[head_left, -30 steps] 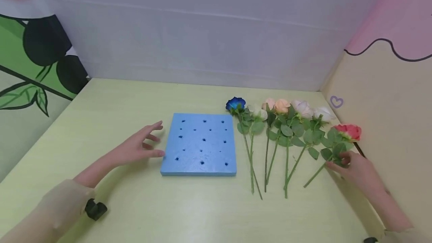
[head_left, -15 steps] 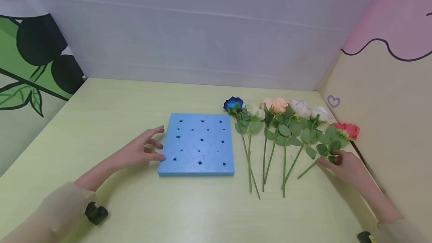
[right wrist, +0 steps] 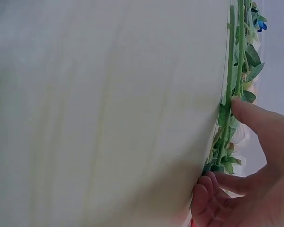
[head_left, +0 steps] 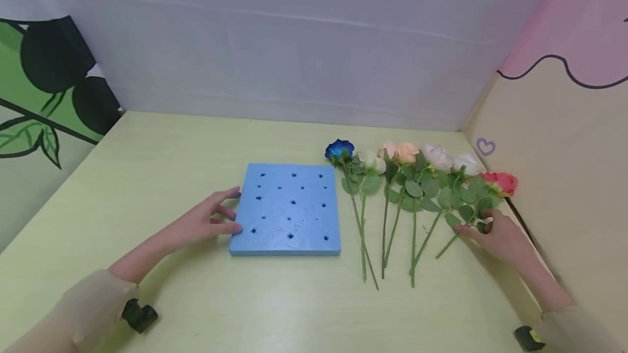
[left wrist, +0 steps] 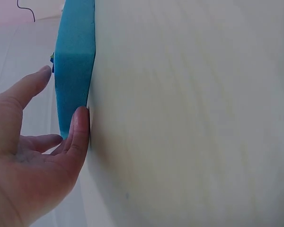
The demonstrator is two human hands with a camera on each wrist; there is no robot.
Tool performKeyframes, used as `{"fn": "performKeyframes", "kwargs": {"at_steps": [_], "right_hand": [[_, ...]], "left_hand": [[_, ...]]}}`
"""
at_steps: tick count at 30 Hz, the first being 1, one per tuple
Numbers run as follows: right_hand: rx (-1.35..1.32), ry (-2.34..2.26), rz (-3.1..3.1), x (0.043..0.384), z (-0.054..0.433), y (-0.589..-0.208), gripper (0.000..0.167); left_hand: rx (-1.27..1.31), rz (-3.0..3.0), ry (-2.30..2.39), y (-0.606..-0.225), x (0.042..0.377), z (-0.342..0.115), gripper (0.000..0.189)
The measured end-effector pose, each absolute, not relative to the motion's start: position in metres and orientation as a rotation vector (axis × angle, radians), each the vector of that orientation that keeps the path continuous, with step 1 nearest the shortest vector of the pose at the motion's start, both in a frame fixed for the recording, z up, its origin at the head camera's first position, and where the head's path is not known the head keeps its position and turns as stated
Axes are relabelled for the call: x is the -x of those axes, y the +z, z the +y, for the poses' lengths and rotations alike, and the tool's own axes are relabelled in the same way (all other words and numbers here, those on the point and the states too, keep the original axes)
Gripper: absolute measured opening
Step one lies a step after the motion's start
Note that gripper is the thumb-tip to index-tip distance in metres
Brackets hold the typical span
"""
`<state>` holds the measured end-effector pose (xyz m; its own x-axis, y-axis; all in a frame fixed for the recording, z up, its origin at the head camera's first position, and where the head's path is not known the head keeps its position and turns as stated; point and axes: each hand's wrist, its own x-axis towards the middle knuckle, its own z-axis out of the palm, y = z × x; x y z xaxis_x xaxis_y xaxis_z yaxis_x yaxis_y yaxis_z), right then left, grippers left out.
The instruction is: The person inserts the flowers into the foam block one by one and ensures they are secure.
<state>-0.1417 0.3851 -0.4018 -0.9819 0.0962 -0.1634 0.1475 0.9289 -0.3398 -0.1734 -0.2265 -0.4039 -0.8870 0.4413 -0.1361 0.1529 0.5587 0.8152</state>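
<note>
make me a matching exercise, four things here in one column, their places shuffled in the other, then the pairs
1 light-blue square foam-like board
2 deep-blue round artificial-looking rose
3 coral-red round artificial-looking rose
4 bare left hand

A nearest the bare right hand
B at the board's left edge
C leftmost of the flower heads
D nearest the left hand

Pairs: 1-D, 2-C, 3-A, 4-B

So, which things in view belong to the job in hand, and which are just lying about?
Job, likely:
Blue board, left hand touching it
Red flower, right hand at its leaves
Other flowers, probably

Just surroundings:
Heart drawing
Pale backdrop
Table
</note>
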Motion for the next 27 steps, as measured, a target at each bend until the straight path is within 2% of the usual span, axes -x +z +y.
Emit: {"fn": "performKeyframes", "kwargs": {"at_steps": [13, 20, 27], "right_hand": [[-0.121, -0.549, 2.880, 0.147, 0.398, -0.403, 0.088], [-0.043, -0.732, 2.805, 0.146, 0.400, -0.399, 0.080], [-0.004, -0.859, 2.779, 0.147, 0.401, -0.394, 0.078]], "left_hand": [[-0.440, 2.378, 1.257, -0.405, 0.172, -0.230, 0.097], [-0.447, 2.362, 1.215, -0.403, 0.172, -0.231, 0.103], [-0.481, 2.357, 1.218, -0.403, 0.170, -0.232, 0.102]]}}
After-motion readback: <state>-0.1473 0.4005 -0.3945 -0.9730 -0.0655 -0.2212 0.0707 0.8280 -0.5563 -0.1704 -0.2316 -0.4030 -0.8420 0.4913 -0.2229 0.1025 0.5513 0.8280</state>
